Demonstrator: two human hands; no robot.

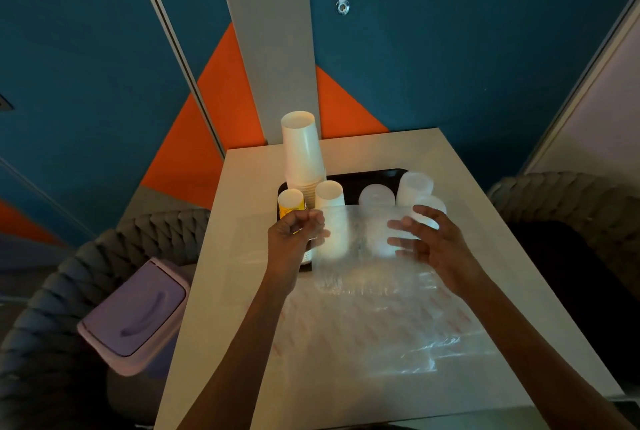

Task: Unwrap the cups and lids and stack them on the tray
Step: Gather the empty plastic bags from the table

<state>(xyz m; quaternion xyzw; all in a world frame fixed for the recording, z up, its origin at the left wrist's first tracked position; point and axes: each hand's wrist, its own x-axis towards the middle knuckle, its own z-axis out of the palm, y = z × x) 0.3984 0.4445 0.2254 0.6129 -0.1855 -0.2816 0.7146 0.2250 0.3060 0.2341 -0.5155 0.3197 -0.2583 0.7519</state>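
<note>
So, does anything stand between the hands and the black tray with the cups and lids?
Yes. A clear plastic wrapper, pinched by the left hand, hangs in front of the near side of the black tray, veiling a short stack of white paper cups there. The open right hand is at its right edge.

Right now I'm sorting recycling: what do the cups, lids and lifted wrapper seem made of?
The cups look like paper: matte, opaque white. The lids seem plastic: frosted, translucent. The wrapper is thin clear plastic film: glossy, wrinkled, cups showing through.
</note>
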